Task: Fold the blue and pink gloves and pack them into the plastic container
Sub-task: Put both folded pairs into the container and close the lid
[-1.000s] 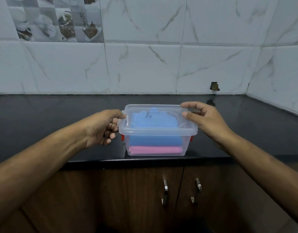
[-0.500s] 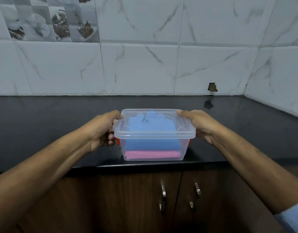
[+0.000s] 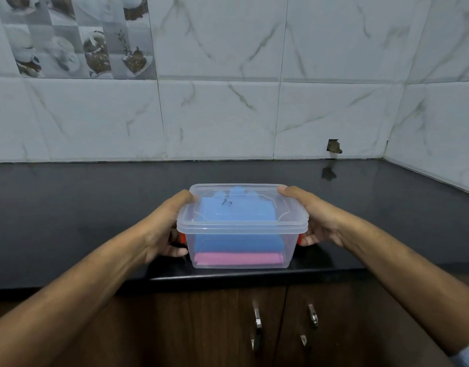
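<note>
A small dark handwritten mark [image 3: 226, 202] sits on the clear lid [image 3: 241, 205], midway between the two thumbs; it is a scribble and cannot be read as any letter or number. No brand shows.

The plastic container [image 3: 241, 247] stands close to the front edge of the black countertop [image 3: 95, 197], between the hands. Beyond the fingertips the counter runs bare to the marble-patterned wall tiles [image 3: 220, 117], with open surface to the outside of each hand too. Below the wrists are brown cabinet doors [image 3: 201, 327] with metal handles [image 3: 257, 317].

The lid is seated on the container. Inside, the folded blue gloves [image 3: 238, 239] fill the upper part, lying on top of the folded pink gloves [image 3: 238, 258] at the bottom.

The left hand [image 3: 164, 229] clasps the container's left end, thumb on the lid's rim and fingers curled by the red latch [image 3: 183, 237]. The right hand [image 3: 316, 221] grips the right end likewise, thumb on the lid corner, fingers under the rim.
</note>
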